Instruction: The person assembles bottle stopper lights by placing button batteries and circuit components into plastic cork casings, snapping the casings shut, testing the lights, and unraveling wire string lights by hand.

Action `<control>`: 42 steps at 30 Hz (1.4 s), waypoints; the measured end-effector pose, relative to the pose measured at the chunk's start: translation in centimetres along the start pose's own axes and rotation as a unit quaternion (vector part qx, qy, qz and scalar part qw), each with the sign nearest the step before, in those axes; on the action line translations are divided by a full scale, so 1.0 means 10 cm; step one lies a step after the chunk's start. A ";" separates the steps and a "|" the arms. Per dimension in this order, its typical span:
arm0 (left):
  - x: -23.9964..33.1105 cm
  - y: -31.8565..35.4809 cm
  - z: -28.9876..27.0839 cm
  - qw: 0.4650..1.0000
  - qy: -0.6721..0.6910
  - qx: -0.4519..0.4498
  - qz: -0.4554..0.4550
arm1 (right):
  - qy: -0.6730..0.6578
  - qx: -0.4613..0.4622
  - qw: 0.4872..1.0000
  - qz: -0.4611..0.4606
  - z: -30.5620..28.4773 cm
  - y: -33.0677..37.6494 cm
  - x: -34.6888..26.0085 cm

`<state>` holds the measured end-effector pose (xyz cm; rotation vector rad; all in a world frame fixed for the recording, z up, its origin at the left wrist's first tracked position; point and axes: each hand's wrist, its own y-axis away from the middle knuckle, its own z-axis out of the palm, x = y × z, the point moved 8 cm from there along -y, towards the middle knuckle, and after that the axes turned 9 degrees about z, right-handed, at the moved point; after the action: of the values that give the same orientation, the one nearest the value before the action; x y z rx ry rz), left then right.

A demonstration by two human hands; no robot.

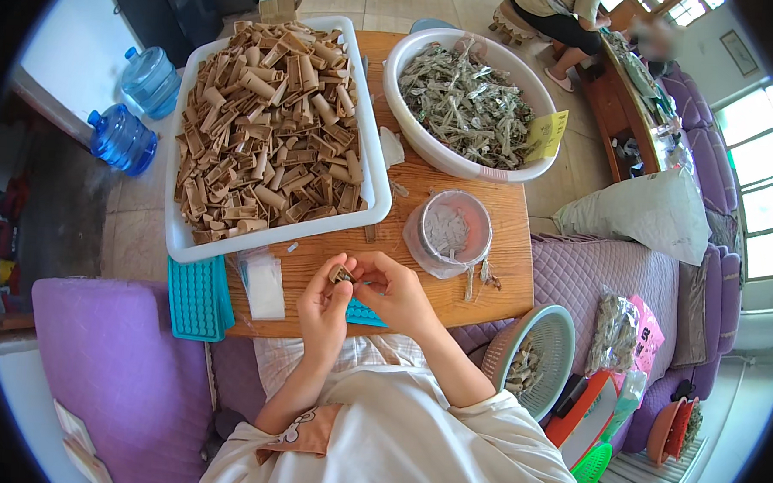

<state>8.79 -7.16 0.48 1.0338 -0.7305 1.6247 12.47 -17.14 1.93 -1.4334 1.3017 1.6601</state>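
Observation:
My left hand (pixel 322 312) pinches a small tan-brown shell (pixel 341 274) with something dark inside it, held just above the near edge of the wooden table. The fingertips of my right hand (pixel 397 296) are closed at the same piece; whether they grip a separate small part cannot be made out. Under my hands lies a blue ridged tray (pixel 363 315), partly hidden. Past them stands a large white tray (pixel 375 166) heaped with similar tan curved shells (pixel 270 130). A small bucket (pixel 413 238) of whitish bits is to the right of my right hand.
A round white basin (pixel 401 124) holds many clear-wrapped parts. Teal ridged trays (pixel 195 306) and a white packet (pixel 266 288) lie at the table's left. A green basket (pixel 555 355) with tan pieces sits at the right on a purple sofa (pixel 603 270). Another person (pixel 560 10) sits far right.

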 end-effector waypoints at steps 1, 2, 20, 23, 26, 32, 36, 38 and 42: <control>-0.01 0.03 0.01 1.000 0.001 -0.004 0.001 | 0.002 0.018 1.000 -0.001 -0.01 0.02 0.02; -0.01 0.06 0.01 0.999 -0.043 -0.015 0.017 | 0.003 0.030 1.000 0.005 -0.01 0.05 0.04; -0.20 0.35 -0.05 0.990 -0.124 -0.072 -0.003 | 0.018 -0.042 0.996 0.076 0.16 0.24 0.45; -0.29 0.41 -0.20 0.994 -0.084 -0.059 -0.033 | 0.117 -0.070 0.988 0.074 0.22 0.30 0.39; -0.36 0.45 -0.34 0.984 0.032 -0.081 -0.155 | 0.047 -0.102 0.993 0.027 0.24 0.33 0.50; -0.23 0.39 -0.82 0.966 -0.003 -0.121 -0.229 | 0.195 0.094 0.976 0.015 -0.22 0.21 0.56; -0.16 0.39 -0.93 0.962 -0.038 -0.104 -0.251 | 0.276 0.082 0.957 -0.030 0.01 0.16 0.48; -0.17 0.40 -0.97 0.960 -0.029 -0.095 -0.262 | 0.297 0.074 0.950 -0.053 0.15 0.16 0.46; -0.20 0.40 -1.03 0.966 0.003 -0.069 -0.249 | 0.363 0.036 0.925 -0.109 0.38 0.18 0.40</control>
<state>2.41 -0.39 -5.77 1.0124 -0.5170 1.1259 8.40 -14.91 -1.53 -2.1651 1.4732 0.9353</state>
